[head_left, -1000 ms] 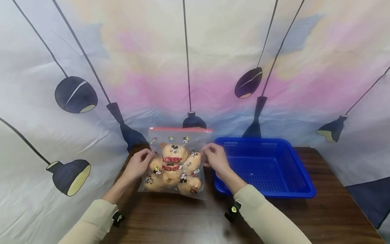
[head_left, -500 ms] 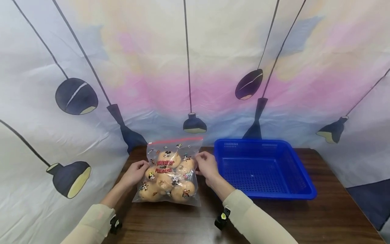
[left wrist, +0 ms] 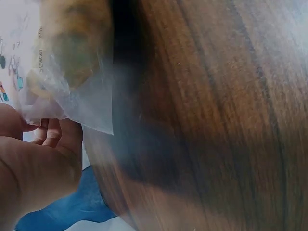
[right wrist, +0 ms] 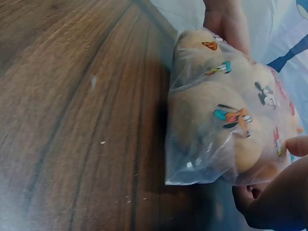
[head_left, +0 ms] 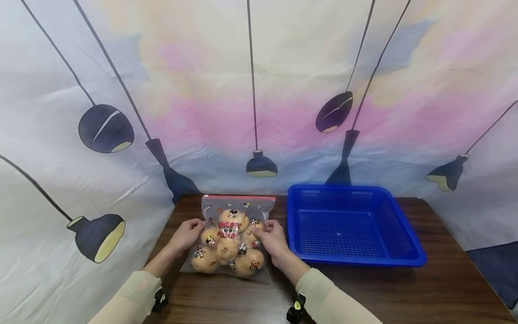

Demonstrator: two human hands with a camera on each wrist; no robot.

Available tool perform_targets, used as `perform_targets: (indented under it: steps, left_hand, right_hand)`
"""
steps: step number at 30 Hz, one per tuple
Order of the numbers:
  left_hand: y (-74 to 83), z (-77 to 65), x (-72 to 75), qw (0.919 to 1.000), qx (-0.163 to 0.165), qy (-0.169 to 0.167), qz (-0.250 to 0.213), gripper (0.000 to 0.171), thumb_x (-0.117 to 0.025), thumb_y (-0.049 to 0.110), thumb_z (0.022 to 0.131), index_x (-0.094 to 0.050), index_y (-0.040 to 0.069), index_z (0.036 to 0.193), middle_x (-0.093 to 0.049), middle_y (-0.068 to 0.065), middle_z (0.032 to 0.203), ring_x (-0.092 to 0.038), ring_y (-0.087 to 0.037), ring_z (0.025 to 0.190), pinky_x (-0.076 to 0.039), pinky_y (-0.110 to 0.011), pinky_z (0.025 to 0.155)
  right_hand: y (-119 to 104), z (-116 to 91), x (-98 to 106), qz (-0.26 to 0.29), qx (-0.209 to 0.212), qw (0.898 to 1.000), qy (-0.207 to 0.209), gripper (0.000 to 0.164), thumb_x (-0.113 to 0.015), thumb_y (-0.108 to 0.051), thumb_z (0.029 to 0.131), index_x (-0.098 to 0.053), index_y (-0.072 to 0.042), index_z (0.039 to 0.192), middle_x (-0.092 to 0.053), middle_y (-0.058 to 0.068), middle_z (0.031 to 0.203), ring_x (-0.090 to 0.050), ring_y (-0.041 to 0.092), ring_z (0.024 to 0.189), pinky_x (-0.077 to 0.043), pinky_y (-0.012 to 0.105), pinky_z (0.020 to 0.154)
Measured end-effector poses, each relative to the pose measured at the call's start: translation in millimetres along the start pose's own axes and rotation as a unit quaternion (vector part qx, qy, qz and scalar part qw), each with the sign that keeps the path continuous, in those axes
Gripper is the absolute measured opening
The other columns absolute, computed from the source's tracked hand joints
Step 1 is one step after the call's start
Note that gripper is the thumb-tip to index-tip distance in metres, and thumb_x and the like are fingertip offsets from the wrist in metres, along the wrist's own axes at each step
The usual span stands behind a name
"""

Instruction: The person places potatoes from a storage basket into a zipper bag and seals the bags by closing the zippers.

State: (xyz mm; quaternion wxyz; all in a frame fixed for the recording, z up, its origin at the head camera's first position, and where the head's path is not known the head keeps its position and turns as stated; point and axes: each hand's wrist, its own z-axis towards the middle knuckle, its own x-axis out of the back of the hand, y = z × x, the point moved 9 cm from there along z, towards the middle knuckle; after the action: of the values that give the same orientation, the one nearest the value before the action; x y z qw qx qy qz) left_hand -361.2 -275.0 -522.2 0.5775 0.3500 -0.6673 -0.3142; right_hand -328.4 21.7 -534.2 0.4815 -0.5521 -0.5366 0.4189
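Note:
A clear zip bag [head_left: 226,202] with a red top strip and cartoon prints holds several round, tan bread rolls [head_left: 248,262]. It lies at the left part of the wooden table, its top strip toward the wall. My left hand [head_left: 187,235] pinches the bag's left edge between thumb and fingers. On the opposite side, my right hand [head_left: 275,240] pinches the right edge, thumb on the front of the bag. In the right wrist view a roll [right wrist: 211,125] shows through the plastic, with the right thumb [right wrist: 297,146] on the bag.
A blue plastic basket [head_left: 356,261] with a perforated bottom stands right of the bag, near the right hand. The dark wooden table [head_left: 441,279] meets a wall covering [head_left: 299,135] printed with hanging lamps.
The bag has come down and nearer from a more upright pose, its top strip dropping below the painted lamp. Both hands moved down with it, and the right thumb now lies on its front.

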Motion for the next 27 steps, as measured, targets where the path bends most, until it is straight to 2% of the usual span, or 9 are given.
perform_targets:
  steps: [2,4,9,12,14,17,21,23,27]
  left_hand:
    - [-0.4,0.1,-0.6,0.9999,0.009,0.001,0.009,0.028,-0.051,0.020,0.111,-0.068,0.003,0.096,-0.066,-0.013,0.094,-0.048,-0.014,0.066,-0.041,-0.027,0.054]
    - [-0.3,0.3,-0.5,0.9998,0.017,0.000,0.014,0.029,-0.051,0.021,0.111,-0.068,0.003,0.097,-0.056,-0.006,0.081,-0.049,-0.015,0.067,-0.041,-0.027,0.055]
    - [15.9,-2.9,7.9,0.9975,-0.011,0.013,0.069,0.037,-0.050,0.029,0.113,-0.066,-0.004,0.117,-0.067,-0.015,0.101,-0.061,-0.024,0.085,-0.050,-0.033,0.069]
    - [43.5,-6.9,20.3,0.9895,-0.064,0.052,0.118,0.040,-0.051,0.031,0.113,-0.061,-0.005,0.129,-0.069,-0.020,0.114,-0.066,-0.031,0.099,-0.055,-0.043,0.081]
    - [68.7,-10.7,25.9,0.9802,-0.113,0.076,0.144,0.041,-0.054,0.030,0.112,-0.058,-0.005,0.135,-0.067,-0.024,0.118,-0.065,-0.037,0.104,-0.054,-0.051,0.087]
    - [110.3,-21.0,25.2,0.9610,-0.183,0.092,0.186,0.049,-0.060,0.031,0.110,-0.055,-0.003,0.145,-0.062,-0.027,0.132,-0.062,-0.042,0.116,-0.052,-0.061,0.096]
    - [159.5,-38.2,3.7,0.9361,-0.253,0.062,0.236,0.062,-0.066,0.038,0.106,-0.049,0.006,0.156,-0.052,-0.025,0.151,-0.053,-0.045,0.135,-0.046,-0.066,0.109]
    - [181.9,-48.0,-10.2,0.9140,-0.297,0.055,0.271,0.065,-0.070,0.039,0.103,-0.049,0.010,0.157,-0.050,-0.023,0.154,-0.050,-0.045,0.139,-0.044,-0.066,0.113]
    - [215.9,-66.5,-33.8,0.8590,-0.375,0.073,0.340,0.067,-0.077,0.039,0.098,-0.053,0.014,0.155,-0.051,-0.020,0.155,-0.048,-0.044,0.142,-0.042,-0.068,0.113]
  right_hand:
    - [5,0,0,0.003,-0.006,1.000,0.005,0.048,-0.081,-0.021,0.093,-0.057,0.003,0.127,-0.068,0.019,0.116,-0.064,0.029,0.106,-0.055,0.047,0.094]
    - [6,-1,0,0.004,-0.005,1.000,0.003,0.048,-0.080,-0.024,0.095,-0.057,0.003,0.127,-0.070,0.019,0.114,-0.066,0.029,0.104,-0.056,0.047,0.093]
    - [2,-13,-1,-0.026,0.005,1.000,-0.018,0.065,-0.077,-0.029,0.098,-0.047,0.005,0.144,-0.066,0.025,0.129,-0.065,0.036,0.117,-0.056,0.053,0.099]
    - [-11,-27,2,-0.077,0.047,0.995,-0.030,0.077,-0.076,-0.026,0.096,-0.038,0.005,0.155,-0.054,0.029,0.146,-0.054,0.043,0.134,-0.048,0.060,0.110]
    - [-22,-38,4,-0.123,0.090,0.987,-0.044,0.082,-0.076,-0.024,0.095,-0.034,0.004,0.159,-0.046,0.030,0.154,-0.045,0.046,0.143,-0.041,0.064,0.115]
    - [-42,-56,8,-0.197,0.158,0.965,-0.072,0.084,-0.076,-0.029,0.095,-0.034,-0.001,0.162,-0.040,0.027,0.161,-0.040,0.046,0.148,-0.036,0.067,0.118]
    - [-74,-78,22,-0.272,0.240,0.924,-0.119,0.088,-0.075,-0.045,0.096,-0.033,-0.011,0.166,-0.037,0.017,0.167,-0.040,0.040,0.150,-0.036,0.067,0.118]
    - [-90,-86,36,-0.299,0.284,0.901,-0.132,0.090,-0.074,-0.051,0.096,-0.031,-0.017,0.167,-0.034,0.012,0.170,-0.038,0.036,0.152,-0.034,0.066,0.119]
    - [-116,-93,76,-0.355,0.356,0.854,-0.134,0.092,-0.071,-0.058,0.097,-0.025,-0.027,0.170,-0.026,0.003,0.174,-0.031,0.034,0.156,-0.032,0.067,0.119]
